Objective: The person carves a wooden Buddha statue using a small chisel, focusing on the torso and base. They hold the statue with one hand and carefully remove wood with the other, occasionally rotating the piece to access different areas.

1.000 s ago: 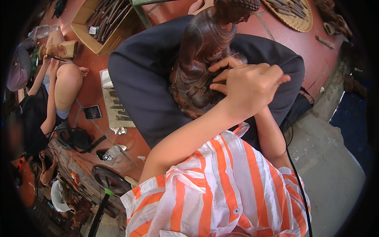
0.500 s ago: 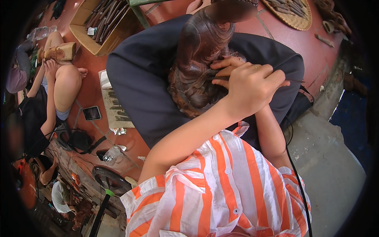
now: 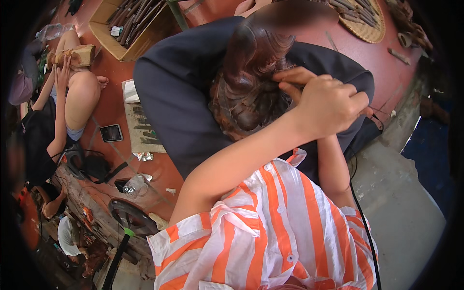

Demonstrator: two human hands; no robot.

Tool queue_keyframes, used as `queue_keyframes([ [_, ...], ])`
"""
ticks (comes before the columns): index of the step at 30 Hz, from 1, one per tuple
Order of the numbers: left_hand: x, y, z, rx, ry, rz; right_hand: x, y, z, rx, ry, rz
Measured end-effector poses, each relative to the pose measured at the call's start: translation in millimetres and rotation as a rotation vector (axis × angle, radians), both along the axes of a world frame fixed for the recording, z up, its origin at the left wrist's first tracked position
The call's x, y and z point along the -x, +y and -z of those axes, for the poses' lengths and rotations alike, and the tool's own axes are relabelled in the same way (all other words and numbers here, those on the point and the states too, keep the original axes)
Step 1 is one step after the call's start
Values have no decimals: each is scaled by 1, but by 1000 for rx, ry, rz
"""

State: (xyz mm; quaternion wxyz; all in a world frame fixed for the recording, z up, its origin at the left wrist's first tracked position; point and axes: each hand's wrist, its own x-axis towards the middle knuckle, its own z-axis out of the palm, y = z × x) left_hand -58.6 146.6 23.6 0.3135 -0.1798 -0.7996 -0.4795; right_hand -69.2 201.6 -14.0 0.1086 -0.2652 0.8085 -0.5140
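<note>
A dark reddish-brown wooden carving (image 3: 246, 92) with rounded folds and relief leans between my spread knees, its top blurred out. My left arm reaches across to the right, and my left hand (image 3: 333, 106) is closed in a fist just right of the carving. Beneath and beyond it lies my right hand (image 3: 295, 79), mostly covered; two of its fingers point left, their tips at the carving's side. A thin carving tool showed past my left fist half a second ago; I cannot make it out clearly now.
A cardboard box (image 3: 106, 41) of long-handled tools stands at upper left, a woven tray (image 3: 369, 34) of tools at upper right. On the tiled floor lie a phone (image 3: 111, 133) and a clear plastic cup (image 3: 135, 186). A seated person at left holds a wood block (image 3: 82, 56).
My hands have shifted a little to the right, and the fingers have lifted off the carving's lower part. The tool's end beyond my left fist no longer shows. The view has turned slightly.
</note>
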Motion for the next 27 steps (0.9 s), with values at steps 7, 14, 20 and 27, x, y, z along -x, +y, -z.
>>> queue_keyframes([
  [7,-40,-22,-12,-161,-179,-12,-40,-23,-30,-119,98,-29],
  [14,-56,-42,-10,-239,-79,132,-51,-27,-34,-199,162,-33],
  [20,-67,-51,-18,-189,-46,263,-59,-38,-64,-267,73,-47],
  [27,-69,-57,-13,-241,42,293,-63,-38,-61,-205,-62,-6],
])
